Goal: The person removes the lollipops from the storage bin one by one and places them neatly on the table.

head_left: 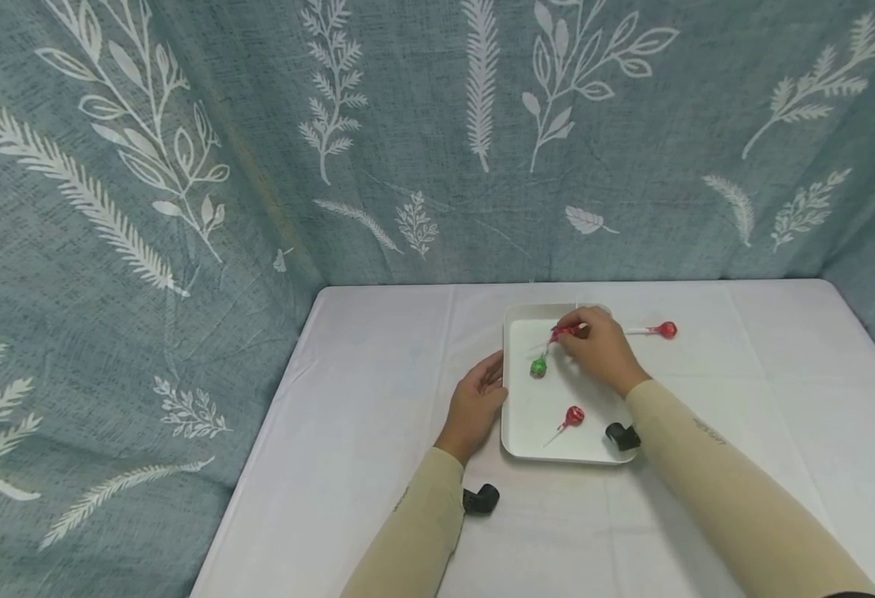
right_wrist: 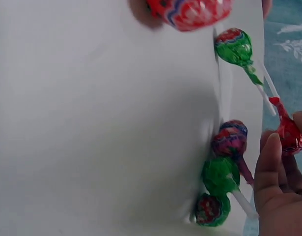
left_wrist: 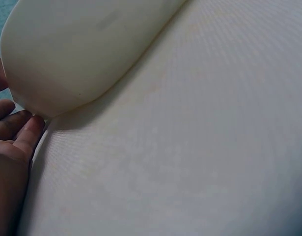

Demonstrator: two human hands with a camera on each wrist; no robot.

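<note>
My right hand (head_left: pixel 599 347) is over the far part of a white tray (head_left: pixel 587 453). Its thumb and fingers pinch a red-wrapped lollipop (right_wrist: pixel 290 137) by the candy end, its stick pointing away from the palm. Near those fingertips lies a green-wrapped lollipop (head_left: pixel 538 367). At the tray's left side, the fingers of my left hand (head_left: pixel 473 407) touch the outer wall, relaxed, around the rim (left_wrist: pixel 47 117). Another red lollipop (head_left: pixel 574 416) lies in the near part of the tray.
More lollipops, a purple one (right_wrist: pixel 230 139) and green ones (right_wrist: pixel 221 175), lie along the tray's wall, hidden by my right hand in the head view. Outside the tray, a red lollipop (head_left: pixel 666 330) rests on the white tablecloth (head_left: pixel 377 374). A patterned blue-green curtain (head_left: pixel 437 149) hangs behind.
</note>
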